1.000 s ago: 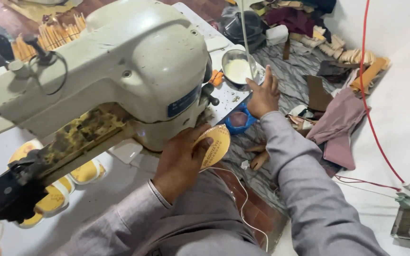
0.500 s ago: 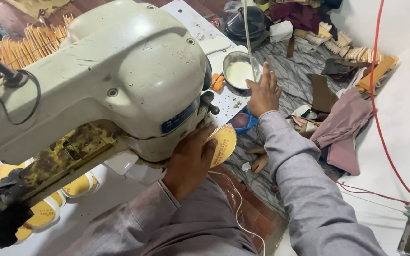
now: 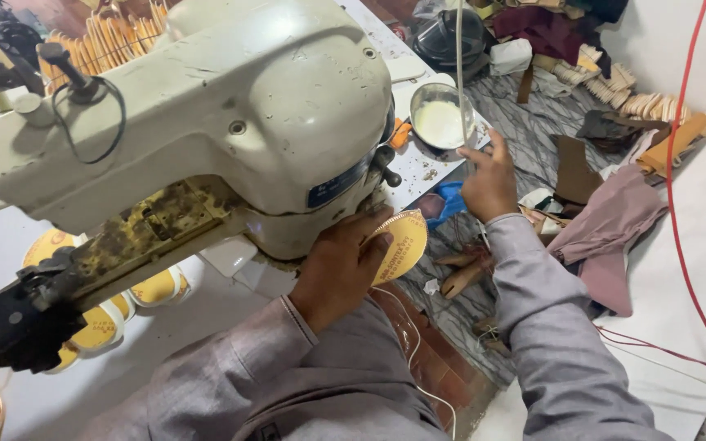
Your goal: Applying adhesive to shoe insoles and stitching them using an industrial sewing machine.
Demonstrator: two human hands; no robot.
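My left hand [image 3: 338,265] grips a yellow shoe insole [image 3: 400,246] and holds it up against the underside of a big cream sewing machine head [image 3: 230,114]. My right hand [image 3: 489,181] reaches out to the right of the machine, fingers loosely spread, just below a round metal bowl [image 3: 440,120] of white paste on the white table [image 3: 418,167]. The right hand holds nothing that I can see. A thin white thread [image 3: 458,57] hangs down past the bowl. Both my arms are in grey sleeves.
Yellow insoles [image 3: 108,314] lie stacked under the machine at the lower left. Tan strips [image 3: 116,41] stand bundled at the back left. A blue item [image 3: 448,202] lies by the table edge. Cloth and leather scraps [image 3: 606,220] cover the floor at right, crossed by a red cable [image 3: 676,163].
The view has shifted a little. My right hand has stayed near the metal bowl, and my left hand keeps the insole pressed at the machine.
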